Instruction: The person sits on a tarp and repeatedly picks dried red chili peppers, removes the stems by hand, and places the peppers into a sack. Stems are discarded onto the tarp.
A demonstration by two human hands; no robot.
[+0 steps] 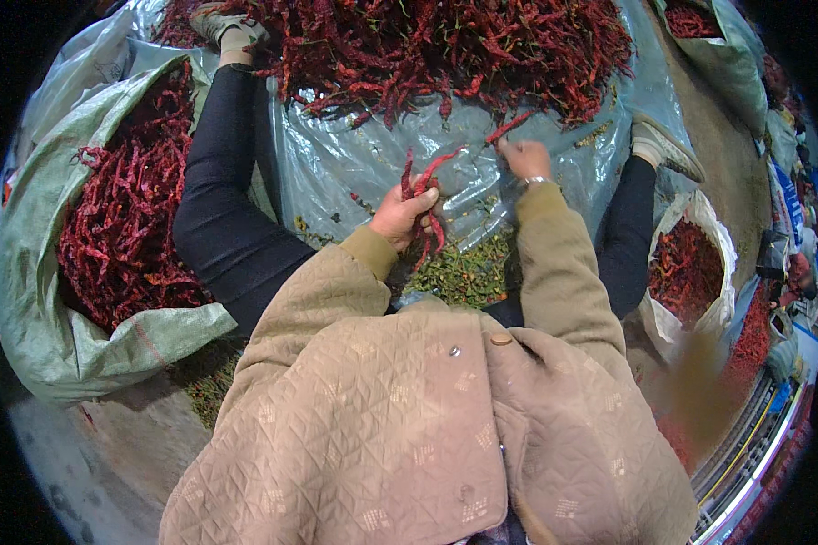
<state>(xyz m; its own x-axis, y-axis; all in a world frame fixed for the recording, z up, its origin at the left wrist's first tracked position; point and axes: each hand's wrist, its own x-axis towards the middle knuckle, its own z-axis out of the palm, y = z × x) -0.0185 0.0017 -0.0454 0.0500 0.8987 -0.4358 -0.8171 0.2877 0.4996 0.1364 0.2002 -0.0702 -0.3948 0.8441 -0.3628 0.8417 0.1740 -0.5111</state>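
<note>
Several dried red chili peppers (438, 167) are bunched in my left hand (401, 216), its thumb pressed across them. Their tips stick out above and below the fist. My right hand (528, 161), slightly blurred, has its fingertips closed at the lower end of a single red chili pepper (514, 125) that slants up to the right. Beyond both hands, a large heap of dried red chilies (443, 54) covers the far part of a clear plastic sheet (354, 160). Green stems and bits (467, 272) lie in a pile close to my body, below the hands.
A pale green woven sack (34, 272) full of chilies stands open beside my left leg (221, 157). A white sack (726, 272) of chilies is right of my right leg (630, 231). Another green sack (736, 75) stands at the far right. Stem scraps (211, 385) lie on the left floor.
</note>
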